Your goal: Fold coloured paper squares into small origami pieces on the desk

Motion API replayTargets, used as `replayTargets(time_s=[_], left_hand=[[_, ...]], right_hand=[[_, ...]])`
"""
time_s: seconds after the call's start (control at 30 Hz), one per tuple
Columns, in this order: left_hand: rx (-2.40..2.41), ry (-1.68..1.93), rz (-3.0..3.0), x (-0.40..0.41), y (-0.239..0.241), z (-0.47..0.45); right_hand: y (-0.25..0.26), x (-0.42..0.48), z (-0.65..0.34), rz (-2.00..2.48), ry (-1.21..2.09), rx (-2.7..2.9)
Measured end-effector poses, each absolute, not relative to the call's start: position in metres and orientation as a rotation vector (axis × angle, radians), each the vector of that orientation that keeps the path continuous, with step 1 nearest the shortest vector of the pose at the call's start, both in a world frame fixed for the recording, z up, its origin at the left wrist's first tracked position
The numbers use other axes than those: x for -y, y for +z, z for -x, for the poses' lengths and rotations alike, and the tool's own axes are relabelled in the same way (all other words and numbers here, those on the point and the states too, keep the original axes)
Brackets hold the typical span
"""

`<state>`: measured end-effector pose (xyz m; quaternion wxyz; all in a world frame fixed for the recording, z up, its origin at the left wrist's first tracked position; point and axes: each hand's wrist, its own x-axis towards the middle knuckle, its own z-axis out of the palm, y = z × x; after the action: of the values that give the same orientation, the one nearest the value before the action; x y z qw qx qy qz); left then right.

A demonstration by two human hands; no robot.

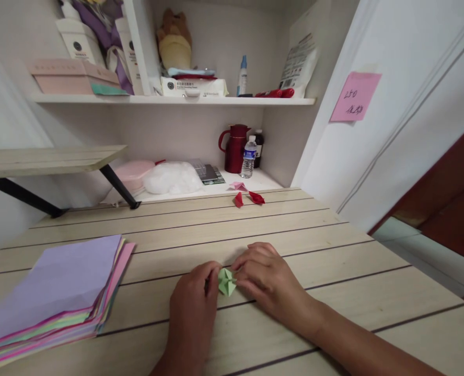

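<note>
A small piece of folded green paper [227, 282] sits between my two hands, low over the striped tabletop [318, 256]. My left hand [196, 297] is closed, its thumb and forefinger pinching the paper's left side. From the right, my right hand [265, 274] grips the opposite edge with bent fingers, the fingertips pressed together at the paper. Creases and several pointed flaps show on the green piece. Parts of its left and right edges are covered by my fingers.
A stack of coloured paper [71, 277] lies at the left. Two red folded papers [256, 198] and a pink one [238, 186] are at the back. Behind stand a red jug [235, 149] and a water bottle [248, 157]. A small raised shelf [51, 159] is at back left.
</note>
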<state>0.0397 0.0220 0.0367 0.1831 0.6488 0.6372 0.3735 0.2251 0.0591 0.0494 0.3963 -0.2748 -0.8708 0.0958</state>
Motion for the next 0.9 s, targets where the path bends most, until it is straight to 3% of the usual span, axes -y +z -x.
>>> replayTargets(time_s=[0.17,0.53,0.9], left_hand=[[-1.771,1.169,-1.803,-0.025,0.039,-0.027],[-1.501,1.283,-2.034,-0.026,0.033,-0.023],[-1.545,0.868,-2.194,-0.027,0.035,-0.024]], right_hand=[[0.036,-0.076,-0.229,0.965,0.541,2.120],[0.043,-0.072,-0.237,1.083,0.695,2.124],[0.041,-0.071,-0.234,0.916,0.571,2.252]])
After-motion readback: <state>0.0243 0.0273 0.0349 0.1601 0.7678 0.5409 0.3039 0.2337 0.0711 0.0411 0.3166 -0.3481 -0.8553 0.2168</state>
